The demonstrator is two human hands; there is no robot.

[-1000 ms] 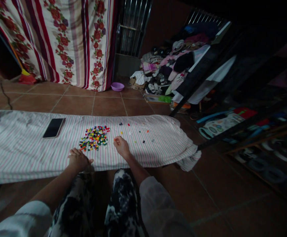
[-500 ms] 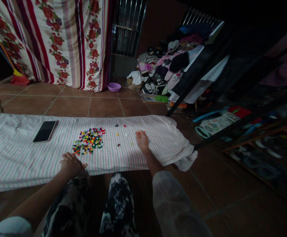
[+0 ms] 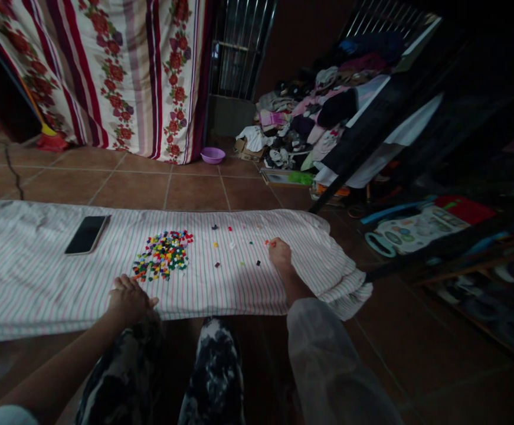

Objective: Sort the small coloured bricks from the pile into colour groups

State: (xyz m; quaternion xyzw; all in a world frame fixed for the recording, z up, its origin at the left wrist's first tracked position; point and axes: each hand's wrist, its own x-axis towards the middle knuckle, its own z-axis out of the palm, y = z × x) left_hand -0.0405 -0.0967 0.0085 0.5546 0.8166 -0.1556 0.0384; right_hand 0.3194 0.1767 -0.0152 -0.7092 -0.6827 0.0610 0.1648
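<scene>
Phone: lay dark-screened at the left, well apart from the pieces.
Left hand: the left hand (image 3: 128,301) rested at the near edge, fingers loosely extended and released, close by the pile's near-left corner.
Pile: the multicoloured pile (image 3: 163,255) lay between the phone (image 3: 87,235) and the loose pieces (image 3: 232,245).
Loose pieces: sat apart from one another, dark, red, yellow, white, brown and green among them.
Right hand: the right hand (image 3: 280,255) covered some cloth beside an orange piece (image 3: 267,242), fingers drawn together; whether they gripped anything could not be told.
Tabletop: the tabletop (image 3: 239,298) wore a striped, rumpled cloth.
Room: beyond, left to right, were a broom (image 3: 49,140), floral curtain (image 3: 115,77), purple basin (image 3: 213,155) and clothes heap (image 3: 303,118), over a tiled floor (image 3: 141,184).
</scene>
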